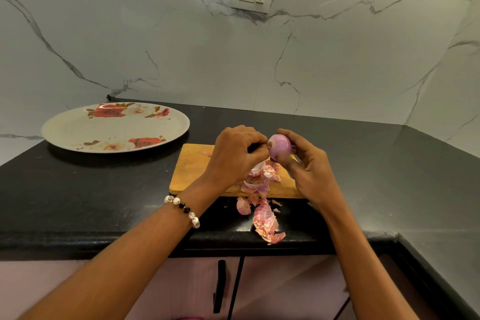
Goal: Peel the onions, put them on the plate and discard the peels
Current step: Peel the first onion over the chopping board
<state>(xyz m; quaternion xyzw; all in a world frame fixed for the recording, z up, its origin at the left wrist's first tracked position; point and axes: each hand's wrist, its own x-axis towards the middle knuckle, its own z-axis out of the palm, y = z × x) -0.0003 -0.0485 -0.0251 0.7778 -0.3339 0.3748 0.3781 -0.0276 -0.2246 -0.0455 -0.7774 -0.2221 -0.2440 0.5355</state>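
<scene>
Head view: one onion held up over the far edge of the cutting board, mostly stripped, skin glossy pale purple. Gripped by the right hand, thumb curled under at 6 o'clock of the bulb, fingers wrapped behind at 3 o'clock. Met at 9 o'clock by the left hand, fingers bunched tight against the bulb's end; pinching a last scrap of skin there, by the look of it, though the scrap itself too small to make out.

Likely firm and light, round, and slick now that the dry layers are off; prone to slipping out of a loose hold. Best cradled around the belly, as here, with the picking done at the end where remaining skin clings. Hard squeezing not needed.

Peels papery, weightless, brittle; heaped at 6 o'clock of the onion, across the board's near edge and out over the black counter almost to its lip. Better gathered by scooping than picked singly; easily scattered.

Plate, floral, bare of onions, at 10 o'clock of the hands, well apart from the board. No bin for the peels in sight.
</scene>
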